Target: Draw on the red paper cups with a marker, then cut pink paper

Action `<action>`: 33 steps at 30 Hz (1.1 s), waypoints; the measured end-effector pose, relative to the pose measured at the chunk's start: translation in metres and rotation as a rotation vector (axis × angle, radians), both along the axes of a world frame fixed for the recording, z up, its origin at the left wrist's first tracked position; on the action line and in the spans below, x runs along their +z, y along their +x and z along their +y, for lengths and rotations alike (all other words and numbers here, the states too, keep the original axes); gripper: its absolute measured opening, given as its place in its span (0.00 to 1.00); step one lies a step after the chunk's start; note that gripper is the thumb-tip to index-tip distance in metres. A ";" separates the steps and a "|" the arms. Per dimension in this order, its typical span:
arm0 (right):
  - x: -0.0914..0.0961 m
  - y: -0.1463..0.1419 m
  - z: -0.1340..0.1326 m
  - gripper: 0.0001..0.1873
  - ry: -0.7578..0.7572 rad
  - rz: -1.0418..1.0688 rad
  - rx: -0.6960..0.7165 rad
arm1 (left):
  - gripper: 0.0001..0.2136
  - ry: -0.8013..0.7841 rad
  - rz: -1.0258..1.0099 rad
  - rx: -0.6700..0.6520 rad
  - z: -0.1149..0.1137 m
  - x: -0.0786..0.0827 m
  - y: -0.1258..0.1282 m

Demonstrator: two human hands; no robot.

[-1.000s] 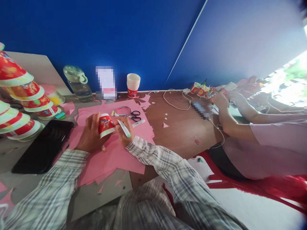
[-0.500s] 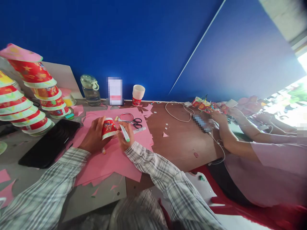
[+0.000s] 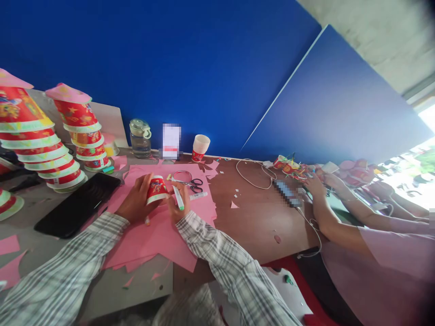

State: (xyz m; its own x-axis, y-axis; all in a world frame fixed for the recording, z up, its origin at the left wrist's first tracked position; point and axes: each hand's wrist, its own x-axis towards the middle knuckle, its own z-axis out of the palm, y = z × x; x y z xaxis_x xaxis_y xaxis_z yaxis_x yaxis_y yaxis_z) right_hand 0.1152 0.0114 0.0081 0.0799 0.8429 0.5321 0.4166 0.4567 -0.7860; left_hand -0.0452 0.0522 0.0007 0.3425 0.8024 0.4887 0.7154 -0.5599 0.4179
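My left hand [image 3: 137,199] is wrapped round a red paper cup [image 3: 157,189] with a printed pattern and a pale green rim turned downward. Pinched in my right hand [image 3: 177,206] is a white marker [image 3: 178,197] with a green end, close beside the cup's right side. Whether its tip touches the cup I cannot tell. Both hands are over pink paper sheets [image 3: 163,244]. Just beyond my right hand lie scissors [image 3: 195,184] with black handles, a roll of tape [image 3: 182,175] and another white marker [image 3: 198,196].
Decorated cup stacks [image 3: 61,158] stand at the left, near a black phone [image 3: 76,206]. A water bottle [image 3: 140,140], a pixelated card [image 3: 171,141] and stacked cups [image 3: 201,147] line the blue partition [image 3: 190,68]. At right, a person's arms [image 3: 326,213] reach over the table near a white cable [image 3: 244,179].
The view has tilted and shifted slightly, so the table items appear lower. My hands keep the cup and marker in nearly the same hold.
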 end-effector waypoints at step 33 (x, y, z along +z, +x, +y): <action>-0.002 0.006 0.001 0.26 -0.046 -0.003 0.096 | 0.45 -0.076 0.058 0.000 -0.003 -0.005 -0.001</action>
State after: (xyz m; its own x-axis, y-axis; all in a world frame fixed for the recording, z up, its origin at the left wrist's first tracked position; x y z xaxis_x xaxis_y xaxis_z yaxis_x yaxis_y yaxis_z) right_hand 0.1211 0.0124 0.0063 -0.0041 0.8701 0.4928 0.3754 0.4581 -0.8058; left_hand -0.0462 0.0497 -0.0043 0.3684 0.8364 0.4058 0.7395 -0.5282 0.4174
